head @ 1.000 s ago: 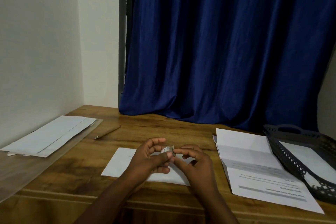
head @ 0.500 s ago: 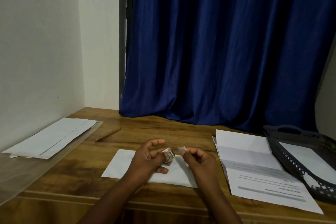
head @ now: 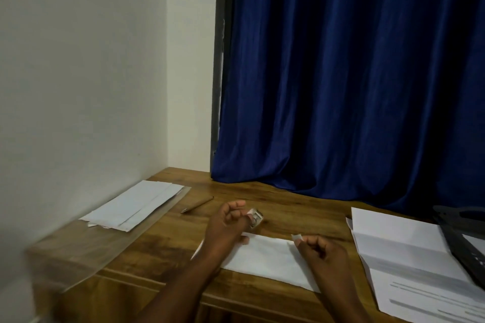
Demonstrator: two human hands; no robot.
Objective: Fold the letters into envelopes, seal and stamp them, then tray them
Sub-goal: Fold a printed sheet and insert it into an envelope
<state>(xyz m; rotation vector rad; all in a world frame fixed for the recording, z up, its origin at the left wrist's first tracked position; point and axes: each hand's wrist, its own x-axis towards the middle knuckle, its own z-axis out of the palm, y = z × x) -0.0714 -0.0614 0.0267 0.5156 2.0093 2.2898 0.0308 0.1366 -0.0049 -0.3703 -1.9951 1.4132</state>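
A white envelope (head: pixel 265 257) lies flat on the wooden desk in front of me. My left hand (head: pixel 225 225) hovers over its left end and pinches a small roll of stamps (head: pixel 255 217) between thumb and fingers. My right hand (head: pixel 319 249) is over the envelope's right end, pinching a single small stamp (head: pixel 297 237) at its fingertips. A creased, printed letter (head: pixel 409 265) lies unfolded at the right. A black perforated tray (head: pixel 464 241) sits at the far right edge, partly over the letter.
A stack of white envelopes (head: pixel 136 203) rests on a clear plastic sleeve (head: pixel 99 244) at the left by the wall. A pencil (head: pixel 196 204) lies behind my left hand. A blue curtain (head: pixel 341 73) hangs behind the desk.
My hands have moved apart: the right pulled a stamp off the roll and drifted right, the left kept the roll. The view shifted left, so the tray is mostly cut off.
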